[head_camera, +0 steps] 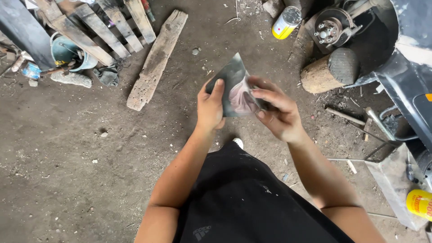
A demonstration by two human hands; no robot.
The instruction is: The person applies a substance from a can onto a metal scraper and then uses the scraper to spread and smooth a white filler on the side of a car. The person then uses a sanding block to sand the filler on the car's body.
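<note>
Bare dirt floor (67, 171) across the whole frame, grey-brown, strewn with small stones and scraps. At centre, slightly above the middle: a dark grey sheet of sandpaper (230, 80), worn to a pale pinkish patch in its lower middle, held up between both hands with one corner pointing toward the top of the frame. Left hand (210, 107) gripping the sheet's left edge, thumb laid flat on its face, the other fingers hidden behind. Right hand (275, 111) at the sheet's right side, fingers curled close together, fingertips pinching the lower right edge. Below the hands, bare forearms and a black shirt (243, 202) filling the lower centre.

Upper left: a wooden pallet (96, 27) and, just right of it, a weathered plank (157, 58) lying at a slant on the dirt. Beside the pallet, a blue bucket (65, 51). Top centre-right: a yellow tin (285, 22) with a grey lid. Upper right: a bare wheel hub (330, 29) on a dark car body, with a short log (321, 74) near it underneath. Lower right edge: another yellow can (420, 203).
</note>
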